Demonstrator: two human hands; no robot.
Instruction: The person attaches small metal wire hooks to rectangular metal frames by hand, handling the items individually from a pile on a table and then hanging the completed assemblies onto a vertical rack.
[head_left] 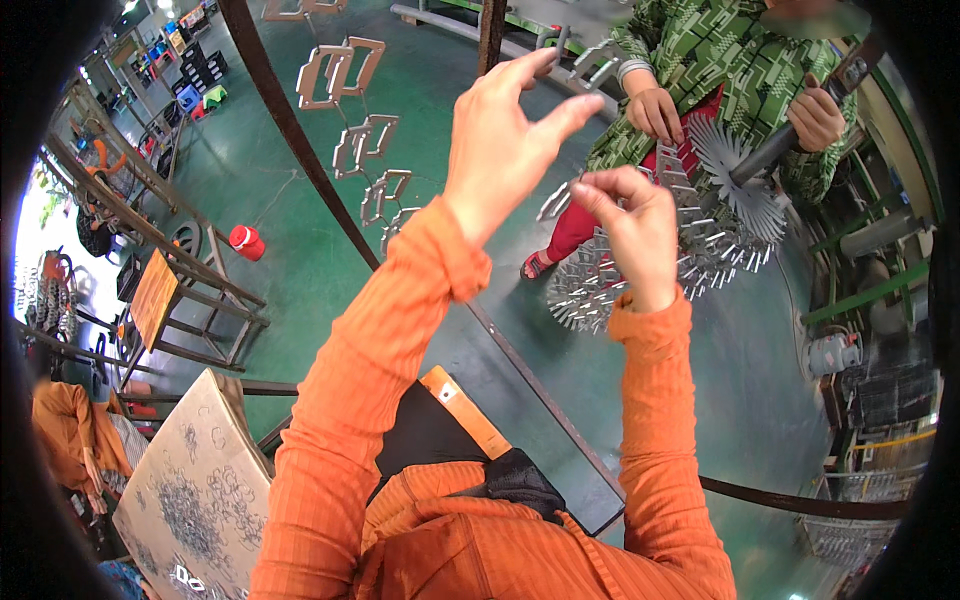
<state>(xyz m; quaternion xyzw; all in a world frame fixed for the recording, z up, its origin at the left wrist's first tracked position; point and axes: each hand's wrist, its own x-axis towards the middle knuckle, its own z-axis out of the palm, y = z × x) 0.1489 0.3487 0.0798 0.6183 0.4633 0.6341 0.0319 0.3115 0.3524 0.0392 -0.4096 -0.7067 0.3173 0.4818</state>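
Note:
My left hand [508,145] is raised at the top middle, its thumb and forefinger spread apart with nothing between them. Just beyond its fingertips hang grey metal frames [596,66]. Lower and to the right, my right hand [640,230] has thumb and forefinger pinched together. A narrow silver metal frame [553,203] shows right beside that pinch; whatever the fingertips grip is too small to make out. To the left, several similar flat metal frames [350,150] dangle one below another on thin wire.
Dark metal bars [300,120] of a rack cross in front of me. Opposite, a person in a green patterned top [700,60] holds a rod beside a rack of many metal pieces [590,290]. At lower left, small wire hooks lie on a cardboard-coloured tabletop [215,420].

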